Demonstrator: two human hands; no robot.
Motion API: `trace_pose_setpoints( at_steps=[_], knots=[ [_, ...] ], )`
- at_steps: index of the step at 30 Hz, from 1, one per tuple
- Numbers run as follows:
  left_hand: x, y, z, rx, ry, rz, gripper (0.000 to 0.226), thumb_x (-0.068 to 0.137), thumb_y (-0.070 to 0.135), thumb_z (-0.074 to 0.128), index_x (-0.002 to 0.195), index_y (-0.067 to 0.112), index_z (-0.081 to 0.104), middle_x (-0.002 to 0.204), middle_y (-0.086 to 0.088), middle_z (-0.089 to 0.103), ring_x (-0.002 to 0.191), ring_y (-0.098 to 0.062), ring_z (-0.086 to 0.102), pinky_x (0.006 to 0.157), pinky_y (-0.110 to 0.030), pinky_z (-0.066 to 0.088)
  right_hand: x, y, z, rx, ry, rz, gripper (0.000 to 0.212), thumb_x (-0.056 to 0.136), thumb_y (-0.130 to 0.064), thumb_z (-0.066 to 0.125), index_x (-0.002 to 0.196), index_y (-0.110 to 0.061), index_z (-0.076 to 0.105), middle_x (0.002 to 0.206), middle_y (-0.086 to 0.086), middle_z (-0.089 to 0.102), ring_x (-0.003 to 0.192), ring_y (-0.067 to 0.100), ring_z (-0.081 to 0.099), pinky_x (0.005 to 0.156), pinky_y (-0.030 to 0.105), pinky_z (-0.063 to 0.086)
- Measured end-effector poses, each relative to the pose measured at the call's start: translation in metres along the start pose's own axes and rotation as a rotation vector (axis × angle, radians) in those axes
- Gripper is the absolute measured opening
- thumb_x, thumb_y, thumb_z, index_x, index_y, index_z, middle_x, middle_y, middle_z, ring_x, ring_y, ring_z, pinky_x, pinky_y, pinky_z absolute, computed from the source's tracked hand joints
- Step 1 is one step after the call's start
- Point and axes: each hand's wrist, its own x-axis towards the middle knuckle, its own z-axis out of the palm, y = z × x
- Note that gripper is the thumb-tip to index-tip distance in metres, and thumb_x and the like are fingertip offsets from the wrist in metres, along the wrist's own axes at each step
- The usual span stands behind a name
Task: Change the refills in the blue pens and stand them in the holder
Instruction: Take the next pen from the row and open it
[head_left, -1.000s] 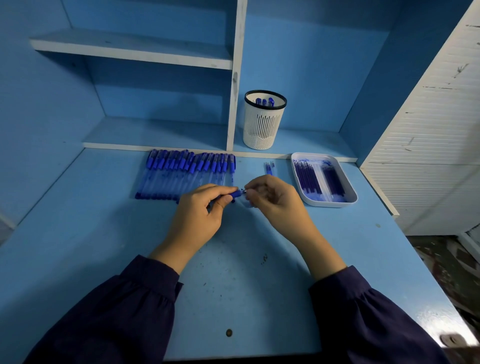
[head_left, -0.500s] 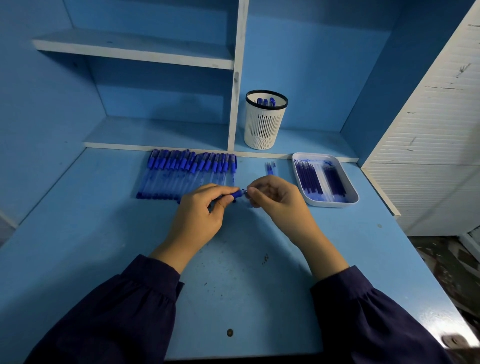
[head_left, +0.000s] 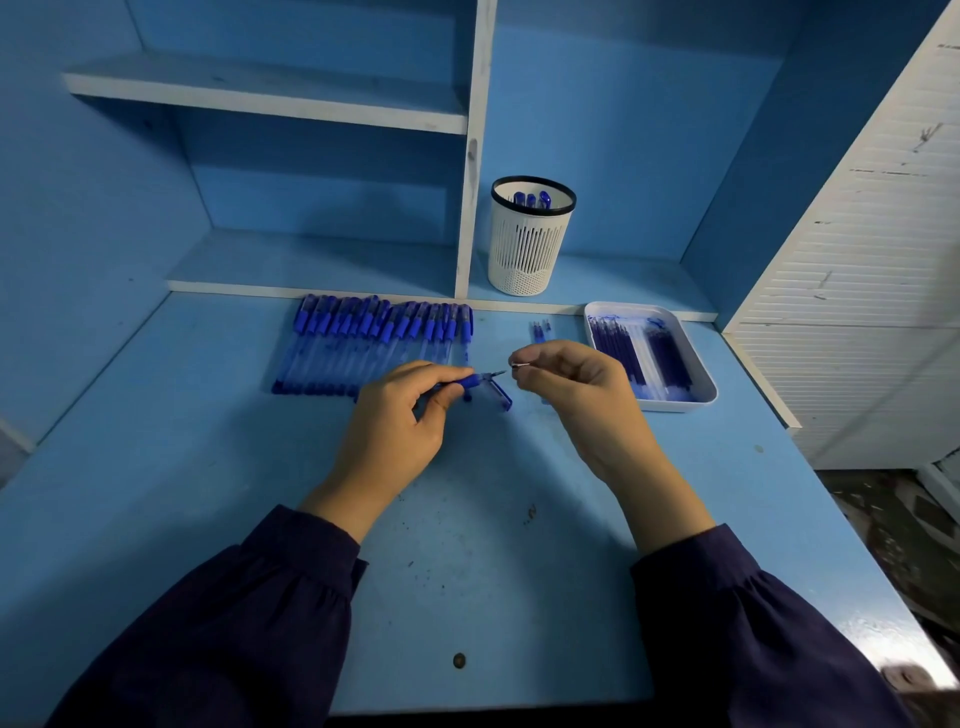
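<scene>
My left hand (head_left: 395, 421) grips a blue pen (head_left: 475, 380) near its front, the bare refill point sticking out to the right. My right hand (head_left: 571, 387) pinches the small metal pen tip (head_left: 521, 366), a short gap away from the pen. A blue pen cap (head_left: 501, 396) lies on the desk just below the pen. A row of several capped blue pens (head_left: 374, 345) lies at the back of the desk. The white slotted holder (head_left: 531, 244) stands on the low shelf with three pens in it.
A white tray (head_left: 701, 384) with several blue refills sits at the right. A few loose refills (head_left: 540, 331) lie behind my right hand. A white slatted cabinet (head_left: 857, 291) borders the desk on the right. Shelves and a white upright divider (head_left: 470, 156) rise behind.
My hands have drawn apart: the right hand has pulled the metal tip off the pen to the right. The cap on the desk now shows between them.
</scene>
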Motion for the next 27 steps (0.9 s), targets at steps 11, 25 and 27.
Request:
trace_pose_setpoints(
  at_steps=[11,25,27],
  knots=[
    [-0.001,0.001,0.0,-0.027,0.008,-0.037,0.022,0.093,0.01,0.066,0.113,0.014,0.072,0.102,0.01,0.068,0.095,0.001,0.061,0.082,-0.009,0.047,0.004,0.019,-0.007,-0.699,0.067,-0.071,0.003,0.081,-0.011,0.071,0.08,-0.011,0.068,0.07,-0.003,0.065,0.059,0.002,0.054,0.058,0.011,0.044],
    [-0.001,0.001,0.001,-0.03,-0.011,-0.039,0.022,0.093,0.009,0.066,0.113,0.015,0.072,0.1,0.01,0.068,0.093,-0.003,0.063,0.081,-0.014,0.051,0.001,0.017,-0.01,-0.799,0.01,-0.056,0.01,0.08,-0.012,0.074,0.089,-0.01,0.07,0.076,-0.004,0.065,0.066,0.0,0.057,0.063,0.004,0.044],
    [0.0,0.002,0.0,-0.032,-0.015,-0.028,0.022,0.092,0.007,0.066,0.113,0.013,0.072,0.1,0.008,0.068,0.093,0.0,0.062,0.08,-0.01,0.049,0.001,0.015,-0.01,-0.694,0.041,-0.064,0.011,0.079,-0.008,0.071,0.09,-0.01,0.07,0.076,-0.002,0.066,0.068,0.008,0.061,0.069,0.016,0.051]
  ],
)
